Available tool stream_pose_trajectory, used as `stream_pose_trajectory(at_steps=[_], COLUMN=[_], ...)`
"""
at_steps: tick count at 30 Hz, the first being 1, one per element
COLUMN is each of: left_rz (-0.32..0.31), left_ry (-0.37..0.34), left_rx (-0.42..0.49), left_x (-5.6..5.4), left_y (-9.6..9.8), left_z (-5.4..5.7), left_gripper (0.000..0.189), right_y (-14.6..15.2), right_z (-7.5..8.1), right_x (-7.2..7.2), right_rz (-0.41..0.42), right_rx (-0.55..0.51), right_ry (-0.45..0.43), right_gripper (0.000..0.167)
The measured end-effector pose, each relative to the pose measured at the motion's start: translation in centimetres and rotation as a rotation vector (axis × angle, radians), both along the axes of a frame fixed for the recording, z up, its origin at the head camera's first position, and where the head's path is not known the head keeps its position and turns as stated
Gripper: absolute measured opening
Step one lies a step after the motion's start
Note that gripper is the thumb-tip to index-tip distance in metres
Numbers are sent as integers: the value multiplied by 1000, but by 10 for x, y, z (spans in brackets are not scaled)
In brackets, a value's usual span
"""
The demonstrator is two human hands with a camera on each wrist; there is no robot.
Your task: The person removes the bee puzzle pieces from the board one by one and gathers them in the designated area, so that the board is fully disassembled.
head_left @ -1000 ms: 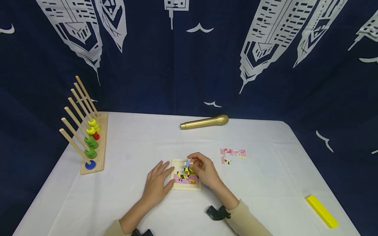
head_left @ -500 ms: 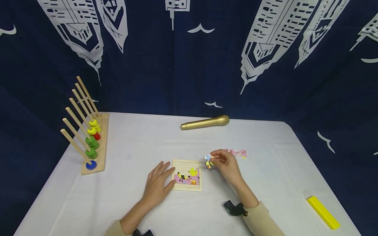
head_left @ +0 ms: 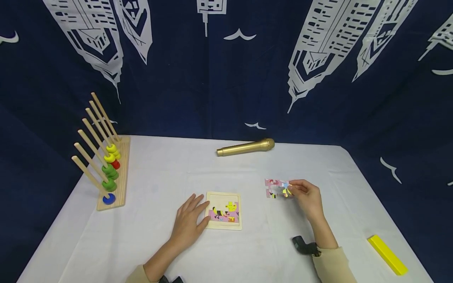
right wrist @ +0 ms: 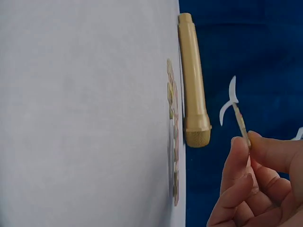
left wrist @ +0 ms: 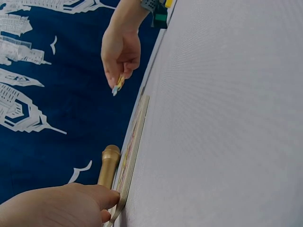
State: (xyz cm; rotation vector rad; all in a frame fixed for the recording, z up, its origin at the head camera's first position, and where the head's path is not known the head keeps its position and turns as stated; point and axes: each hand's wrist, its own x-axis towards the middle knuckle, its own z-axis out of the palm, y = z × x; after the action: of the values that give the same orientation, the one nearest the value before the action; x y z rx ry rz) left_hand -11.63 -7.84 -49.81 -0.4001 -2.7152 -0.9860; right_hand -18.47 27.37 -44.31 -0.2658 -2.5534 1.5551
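- Puzzle piece: pinched between thumb and fingers of right hand; blue-and-yellow face visible from head, lined up over loose pieces; edge-on and raised clear of tabletop in right wrist view.
- Loose pieces: flat, beyond and right of puzzle tray; partly hidden from head by held piece and fingertips.
- Puzzle tray: mid-tabletop, part-filled; left hand spread against its left edge, thumb contact close up in left wrist view.
- Gold microphone: near far edge.
- Peg stand, coloured rings: along left edge.
- Yellow block: near right edge.
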Motion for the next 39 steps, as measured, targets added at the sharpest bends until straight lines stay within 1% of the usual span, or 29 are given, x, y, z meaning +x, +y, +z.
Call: stream_pose_trajectory(at_steps=[3,9,13,19,25,32,39], left_rz=[2,5,6,6,5,7,5], left_ry=[-2,-13,-14,-10,-5,0,-3], left_rx=[1,4,0,-1,-1,-1,0], left_x=[0,0,0,0,0,0,0], left_y=[0,0,0,0,0,0,0], left_z=[0,0,0,0,-1,-1,-1], left_gripper=[42,42,42,42,42,42,42], right_y=[6,11,11,9,7,4,3], right_z=[-4,-11,-19,-29,-31,-33,-37], right_x=[-1,-3,-5,-7,-7,-6,-7], right_rz=[-22,-35,-23,-10,-14,-28,-39], right_rx=[11,56,85,144,198,325,378], right_ry=[-5,-26,-29,0,25,74,108], right_gripper=[22,20,18,14,12,12,10])
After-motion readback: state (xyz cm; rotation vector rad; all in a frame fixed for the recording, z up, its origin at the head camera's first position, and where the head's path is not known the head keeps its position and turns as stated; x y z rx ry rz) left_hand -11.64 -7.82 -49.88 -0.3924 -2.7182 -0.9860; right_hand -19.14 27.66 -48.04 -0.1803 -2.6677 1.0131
